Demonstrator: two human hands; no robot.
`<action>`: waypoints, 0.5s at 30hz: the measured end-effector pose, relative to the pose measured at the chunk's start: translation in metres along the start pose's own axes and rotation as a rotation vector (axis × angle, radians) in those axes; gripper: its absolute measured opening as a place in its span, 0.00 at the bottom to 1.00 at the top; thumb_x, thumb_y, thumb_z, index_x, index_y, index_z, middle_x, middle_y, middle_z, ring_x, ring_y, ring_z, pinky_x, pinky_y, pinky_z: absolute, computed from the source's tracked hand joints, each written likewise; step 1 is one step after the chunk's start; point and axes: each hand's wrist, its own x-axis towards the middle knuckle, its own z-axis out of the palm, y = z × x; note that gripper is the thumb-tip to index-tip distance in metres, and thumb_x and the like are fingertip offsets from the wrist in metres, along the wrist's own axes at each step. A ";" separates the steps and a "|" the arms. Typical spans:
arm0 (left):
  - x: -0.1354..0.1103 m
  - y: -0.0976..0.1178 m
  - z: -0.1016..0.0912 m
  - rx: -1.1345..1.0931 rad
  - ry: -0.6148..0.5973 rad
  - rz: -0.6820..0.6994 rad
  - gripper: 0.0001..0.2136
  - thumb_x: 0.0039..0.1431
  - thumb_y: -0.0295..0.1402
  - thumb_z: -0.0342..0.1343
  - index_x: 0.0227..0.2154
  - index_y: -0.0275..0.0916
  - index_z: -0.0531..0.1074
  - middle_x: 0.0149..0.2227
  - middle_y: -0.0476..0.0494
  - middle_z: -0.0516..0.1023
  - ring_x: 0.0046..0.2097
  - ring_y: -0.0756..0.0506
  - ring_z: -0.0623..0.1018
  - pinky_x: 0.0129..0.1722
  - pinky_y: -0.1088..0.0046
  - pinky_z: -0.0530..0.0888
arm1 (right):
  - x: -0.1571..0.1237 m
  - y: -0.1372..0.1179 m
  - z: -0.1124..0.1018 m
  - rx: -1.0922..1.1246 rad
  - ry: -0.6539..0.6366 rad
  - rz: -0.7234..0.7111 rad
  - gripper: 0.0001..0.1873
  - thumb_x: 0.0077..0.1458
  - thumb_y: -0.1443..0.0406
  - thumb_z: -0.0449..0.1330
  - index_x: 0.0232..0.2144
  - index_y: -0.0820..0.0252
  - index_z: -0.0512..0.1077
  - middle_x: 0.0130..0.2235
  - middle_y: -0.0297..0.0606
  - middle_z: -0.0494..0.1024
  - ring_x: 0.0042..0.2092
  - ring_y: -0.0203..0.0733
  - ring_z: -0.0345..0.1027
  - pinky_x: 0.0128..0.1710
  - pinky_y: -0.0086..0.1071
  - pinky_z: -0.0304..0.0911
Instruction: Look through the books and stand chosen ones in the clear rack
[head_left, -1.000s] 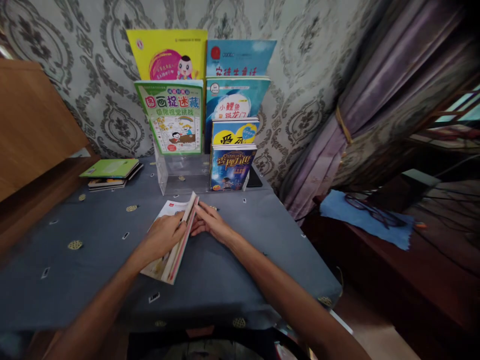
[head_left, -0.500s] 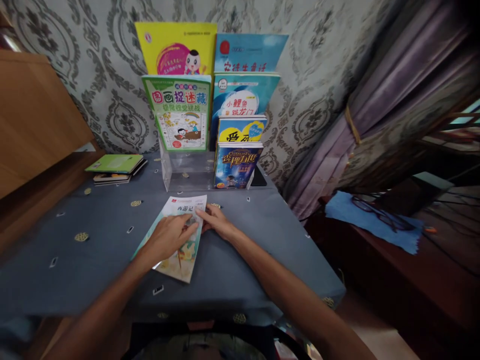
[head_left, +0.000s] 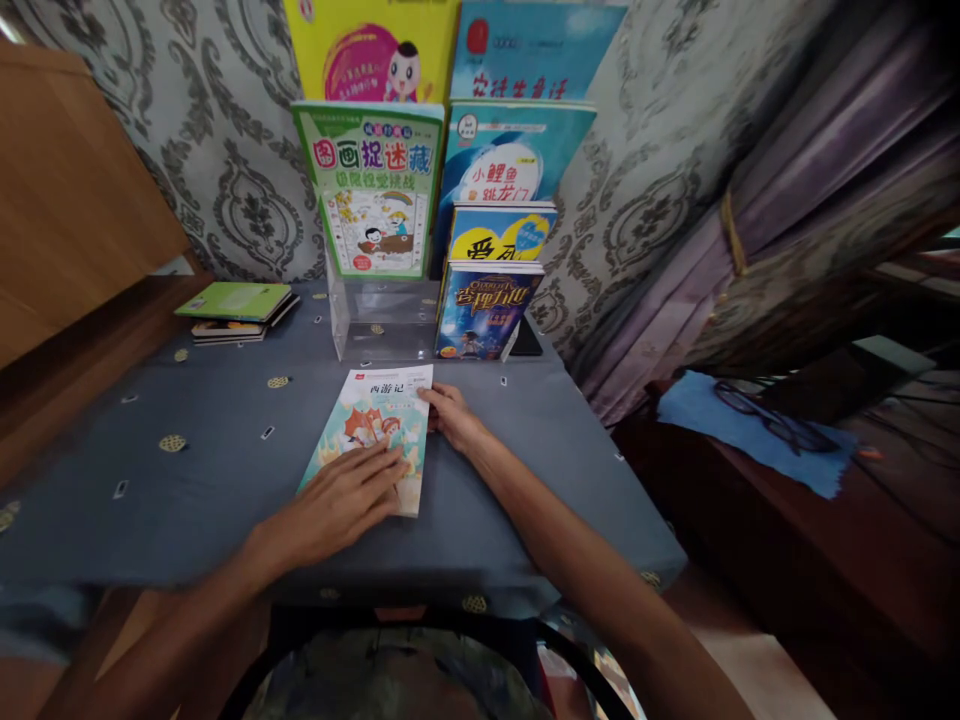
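A thin paperback book (head_left: 367,415) with a white top and a pale teal illustrated cover lies on the table, its cover up. Spread flat over the lower part of that cover is my left hand (head_left: 341,502), fingers stretched out. My right hand (head_left: 453,415) grips the book's upper right edge, thumb on top and the other fingers mostly hidden beneath. Behind the book stands a clear acrylic rack (head_left: 382,340) with books in tiers, among them a green puzzle book (head_left: 379,190) and a dark blue paperback (head_left: 487,310).
A small stack of books with a green one (head_left: 236,301) on top sits at the back left of the cloth-covered table (head_left: 217,490). A dark flat object (head_left: 528,338) lies behind the rack. On the right, glasses (head_left: 776,415) rest on a blue cloth (head_left: 694,410).
My left hand has moved down the cover and flattened out, uncovering the title and picture. The right hand still holds the edge. The view has tilted down slightly.
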 end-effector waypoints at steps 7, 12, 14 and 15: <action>0.016 -0.015 -0.003 -0.101 0.181 -0.140 0.19 0.68 0.40 0.44 0.56 0.43 0.71 0.60 0.42 0.73 0.62 0.43 0.70 0.65 0.59 0.63 | -0.001 0.003 -0.001 -0.006 -0.014 -0.031 0.10 0.52 0.60 0.63 0.32 0.63 0.74 0.25 0.36 0.79 0.22 0.35 0.68 0.18 0.24 0.62; 0.033 -0.069 -0.002 -0.365 0.523 -0.510 0.27 0.58 0.44 0.54 0.58 0.35 0.66 0.63 0.31 0.66 0.65 0.37 0.65 0.64 0.55 0.62 | -0.004 0.001 -0.002 -0.001 -0.032 -0.092 0.18 0.45 0.53 0.67 0.30 0.62 0.74 0.21 0.33 0.76 0.20 0.33 0.65 0.16 0.24 0.57; 0.040 -0.083 -0.005 -0.646 0.574 -0.614 0.28 0.56 0.46 0.57 0.56 0.36 0.66 0.59 0.31 0.71 0.60 0.38 0.72 0.58 0.60 0.70 | -0.005 -0.001 -0.002 0.013 -0.055 -0.142 0.22 0.44 0.50 0.68 0.32 0.62 0.75 0.22 0.32 0.75 0.20 0.33 0.64 0.17 0.24 0.57; 0.043 -0.087 -0.007 -0.781 0.600 -0.656 0.28 0.54 0.47 0.59 0.54 0.37 0.68 0.56 0.32 0.74 0.57 0.38 0.75 0.54 0.62 0.73 | -0.005 -0.002 -0.003 0.019 -0.054 -0.165 0.23 0.44 0.48 0.68 0.33 0.62 0.75 0.22 0.32 0.76 0.20 0.33 0.64 0.17 0.25 0.57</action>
